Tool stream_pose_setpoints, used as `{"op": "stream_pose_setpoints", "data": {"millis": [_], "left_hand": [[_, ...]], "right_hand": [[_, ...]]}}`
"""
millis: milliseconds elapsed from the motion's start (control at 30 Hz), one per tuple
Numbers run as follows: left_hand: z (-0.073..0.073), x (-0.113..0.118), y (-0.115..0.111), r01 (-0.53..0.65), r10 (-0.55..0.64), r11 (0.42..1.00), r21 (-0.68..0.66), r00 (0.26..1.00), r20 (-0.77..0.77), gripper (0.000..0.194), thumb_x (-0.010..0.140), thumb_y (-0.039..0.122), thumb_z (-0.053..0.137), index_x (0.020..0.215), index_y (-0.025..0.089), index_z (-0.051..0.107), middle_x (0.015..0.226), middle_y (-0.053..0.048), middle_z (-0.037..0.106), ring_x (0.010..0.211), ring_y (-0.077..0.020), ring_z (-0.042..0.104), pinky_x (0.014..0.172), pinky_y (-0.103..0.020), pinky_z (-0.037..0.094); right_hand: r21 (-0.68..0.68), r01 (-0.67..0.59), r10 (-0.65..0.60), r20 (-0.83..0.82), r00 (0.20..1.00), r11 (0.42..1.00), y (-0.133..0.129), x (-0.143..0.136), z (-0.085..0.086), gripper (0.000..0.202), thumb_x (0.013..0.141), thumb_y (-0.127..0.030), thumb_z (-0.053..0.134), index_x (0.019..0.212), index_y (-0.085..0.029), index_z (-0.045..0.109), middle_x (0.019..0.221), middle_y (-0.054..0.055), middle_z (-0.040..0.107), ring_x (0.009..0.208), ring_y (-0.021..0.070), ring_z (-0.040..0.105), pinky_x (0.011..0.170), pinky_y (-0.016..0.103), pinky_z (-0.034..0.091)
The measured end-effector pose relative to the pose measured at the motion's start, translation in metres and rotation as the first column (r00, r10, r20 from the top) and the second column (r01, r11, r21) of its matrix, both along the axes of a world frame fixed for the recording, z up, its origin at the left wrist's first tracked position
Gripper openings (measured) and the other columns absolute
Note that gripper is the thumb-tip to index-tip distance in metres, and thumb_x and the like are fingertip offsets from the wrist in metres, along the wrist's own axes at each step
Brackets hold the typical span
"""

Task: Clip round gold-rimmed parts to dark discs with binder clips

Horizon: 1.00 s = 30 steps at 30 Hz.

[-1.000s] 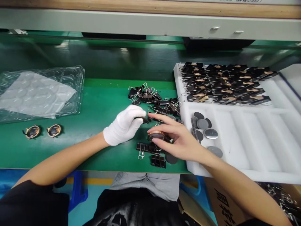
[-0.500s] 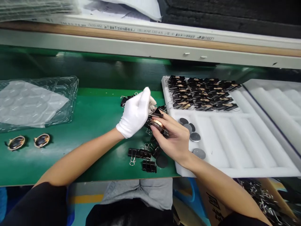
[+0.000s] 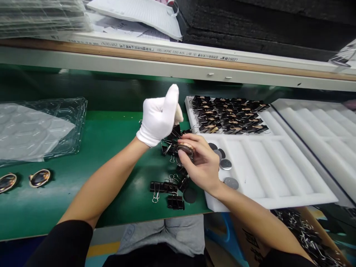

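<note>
My left hand (image 3: 160, 116), in a white glove, is closed with its thumb pointing up. Below its fingers a black binder clip (image 3: 176, 131) shows, its handles hidden in the glove. My bare right hand (image 3: 201, 159) pinches a round gold-rimmed piece (image 3: 185, 149) with dark discs against its face, thumb in front and fingers behind. The piece is just below and right of the left hand's clip, apart from it. Loose black binder clips (image 3: 175, 202) lie under and in front of the hands, beside a dark round disc (image 3: 190, 195).
A white foam tray (image 3: 250, 167) on the right holds rows of clipped pieces (image 3: 228, 115) and several loose discs (image 3: 226, 164). Two gold-rimmed oval pieces (image 3: 39, 178) and a clear plastic tray (image 3: 79, 126) are at left. A shelf edge (image 3: 139, 61) crosses behind; a box of clips (image 3: 306, 233) stands below right.
My left hand has risen away from the round piece, taking a binder clip off it. The right hand still holds the piece, nearly in place. The view has shifted slightly.
</note>
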<state>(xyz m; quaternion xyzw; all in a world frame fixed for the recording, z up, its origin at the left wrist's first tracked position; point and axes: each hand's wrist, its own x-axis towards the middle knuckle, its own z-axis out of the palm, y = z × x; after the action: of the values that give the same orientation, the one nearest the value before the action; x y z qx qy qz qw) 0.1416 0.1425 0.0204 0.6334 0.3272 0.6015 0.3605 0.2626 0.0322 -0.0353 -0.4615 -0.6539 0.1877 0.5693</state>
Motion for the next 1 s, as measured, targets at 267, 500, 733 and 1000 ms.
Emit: {"op": "stream_pose_setpoints", "data": {"millis": [267,500,733,1000], "left_hand": [[0.001,-0.011,0.000,-0.057,0.115,0.965,0.255,0.969,-0.219,0.058,0.107,0.045,0.045,0.057,0.024,0.066,0.051,0.001,0.056,0.055,-0.0142,0.063,0.063,-0.032,0.052],[-0.016,-0.002,0.003,-0.004,0.189,0.913,0.407,0.890,-0.414,0.036,0.106,0.029,0.046,0.088,0.022,0.076,0.074,0.000,0.065,0.075,-0.0150,0.070,0.078,-0.030,0.054],[-0.025,0.006,0.006,0.008,0.200,0.910,0.415,0.867,-0.457,0.039,0.108,0.032,0.044,0.086,0.020,0.073,0.078,-0.003,0.066,0.077,-0.0168,0.067,0.079,-0.032,0.048],[-0.010,0.015,-0.002,-0.043,0.174,0.942,0.332,0.910,-0.376,0.055,0.111,0.040,0.037,0.061,0.024,0.057,0.057,0.000,0.056,0.054,-0.0131,0.054,0.064,-0.036,0.041]], "right_hand": [[-0.106,-0.032,0.030,-0.019,0.999,0.994,0.010,-0.003,0.000,0.006,0.093,-0.024,0.071,0.095,-0.021,0.076,0.100,0.007,0.077,0.091,0.0216,0.072,0.083,0.037,0.061],[-0.154,0.001,0.005,0.036,0.999,0.988,0.011,-0.001,0.008,0.042,0.094,-0.025,0.069,0.062,-0.021,0.043,0.064,-0.002,0.047,0.061,0.0121,0.045,0.059,0.027,0.042],[-0.193,0.052,-0.041,0.060,0.997,0.980,0.013,0.005,0.008,0.048,0.089,-0.025,0.072,0.058,-0.021,0.035,0.059,-0.005,0.036,0.058,0.0096,0.030,0.054,0.026,0.032],[-0.265,0.032,-0.046,-0.047,0.998,0.964,0.014,0.003,0.008,0.026,0.081,-0.021,0.070,0.065,-0.021,0.049,0.063,-0.004,0.044,0.060,0.0110,0.042,0.056,0.025,0.038]]}}
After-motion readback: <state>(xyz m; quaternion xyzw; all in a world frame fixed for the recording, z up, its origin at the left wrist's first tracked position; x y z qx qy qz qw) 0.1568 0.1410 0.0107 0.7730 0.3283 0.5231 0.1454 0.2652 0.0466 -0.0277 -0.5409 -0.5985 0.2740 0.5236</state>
